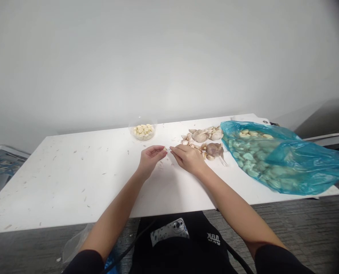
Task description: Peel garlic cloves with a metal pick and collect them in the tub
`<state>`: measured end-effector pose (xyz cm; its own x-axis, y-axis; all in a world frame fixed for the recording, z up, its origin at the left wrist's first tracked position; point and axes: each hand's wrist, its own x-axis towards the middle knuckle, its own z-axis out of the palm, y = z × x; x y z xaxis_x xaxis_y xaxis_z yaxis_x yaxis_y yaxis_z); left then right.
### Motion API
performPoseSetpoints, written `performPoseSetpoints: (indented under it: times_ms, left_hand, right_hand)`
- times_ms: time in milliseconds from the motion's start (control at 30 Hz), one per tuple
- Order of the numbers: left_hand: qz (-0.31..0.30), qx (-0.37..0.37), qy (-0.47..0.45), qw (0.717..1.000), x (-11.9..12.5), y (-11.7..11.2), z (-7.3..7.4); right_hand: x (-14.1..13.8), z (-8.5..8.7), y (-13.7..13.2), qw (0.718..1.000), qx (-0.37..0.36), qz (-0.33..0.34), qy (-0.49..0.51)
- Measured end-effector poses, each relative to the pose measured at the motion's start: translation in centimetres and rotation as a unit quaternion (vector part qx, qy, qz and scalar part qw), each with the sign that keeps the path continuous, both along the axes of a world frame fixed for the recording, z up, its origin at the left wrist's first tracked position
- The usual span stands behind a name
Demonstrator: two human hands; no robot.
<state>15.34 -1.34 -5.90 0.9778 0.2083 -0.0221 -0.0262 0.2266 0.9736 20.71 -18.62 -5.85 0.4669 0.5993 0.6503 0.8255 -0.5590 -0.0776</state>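
My left hand (151, 158) pinches a small pale garlic clove (165, 148) between thumb and fingertips, above the middle of the table. Facing it, my right hand (188, 158) is closed on a thin metallic tool (168, 149), whose tip meets the clove; most of the tool is hidden by my fingers. Beyond my left hand stands a clear round bowl (131, 131) holding several peeled cloves (144, 130). Unpeeled cloves (191, 144) and garlic bulbs (200, 136) lie just past my right hand, with a purplish bulb (214, 149) nearest to it.
A large blue plastic bag (309, 160) of garlic cloves covers the table's right end. Scraps of skin dot the white table (72, 171). The wall (158, 57) rises behind it. A phone (171, 231) rests on my lap below the front edge.
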Motion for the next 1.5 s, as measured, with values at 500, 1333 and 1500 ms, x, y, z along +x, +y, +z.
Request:
performPoseSetpoints:
  times_ms: [500,1333,1500]
  left_hand:
    - [0.014,0.001,0.016,1.0,-0.22,-0.54,0.46]
    - [0.014,0.014,0.023,1.0,-0.22,-0.46,0.31]
    - [0.008,0.014,0.026,1.0,-0.22,-0.41,0.36]
  right_hand:
    - [0.07,0.2,-0.18,0.999,0.0,-0.017,0.029]
    - [0.06,0.32,-0.08,0.997,-0.046,-0.031,0.05]
    - [0.07,0.34,-0.22,0.998,-0.035,-0.041,0.044]
